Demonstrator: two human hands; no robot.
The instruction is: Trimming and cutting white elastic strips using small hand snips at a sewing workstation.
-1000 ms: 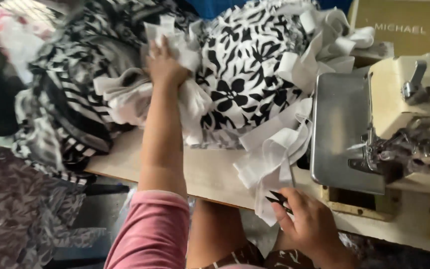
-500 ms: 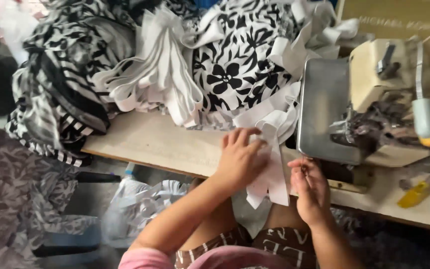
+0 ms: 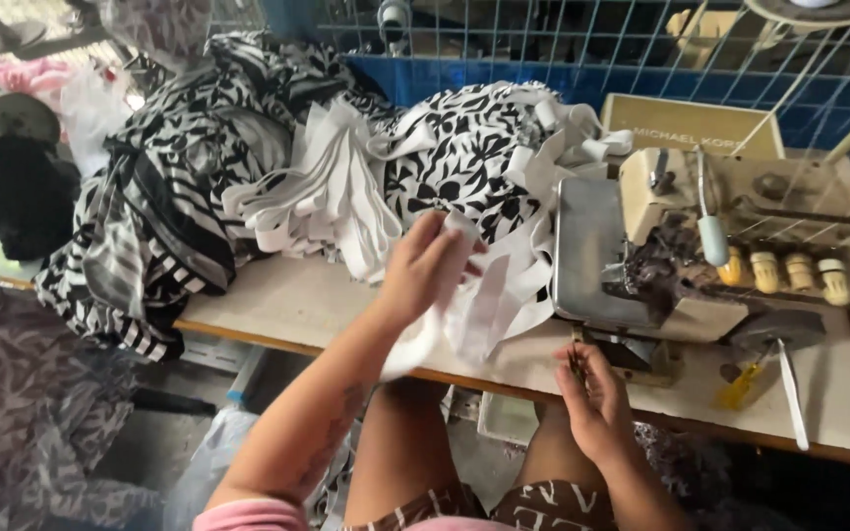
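Note:
My left hand [image 3: 425,270] is closed on a white elastic strip [image 3: 489,295] and lifts it above the wooden table [image 3: 277,305]. The strip hangs down over the table's front edge. My right hand [image 3: 597,398] is lower, at the front edge below the sewing machine [image 3: 700,246], pinching something small and dark that I cannot make out. A bundle of white elastic strips [image 3: 322,197] lies on the table behind my left hand. Black-and-white floral fabric [image 3: 455,152] is piled beside it.
Striped black-and-white fabric [image 3: 159,216] drapes over the table's left end. A blue wire basket wall [image 3: 563,49] stands behind. A flat tan box [image 3: 691,123] lies behind the machine. Patterned grey cloth [image 3: 22,413] fills the lower left.
My left hand came back from the strip bundle to the table front, took hold of a white strip and now raises it. My right hand stays near the table edge.

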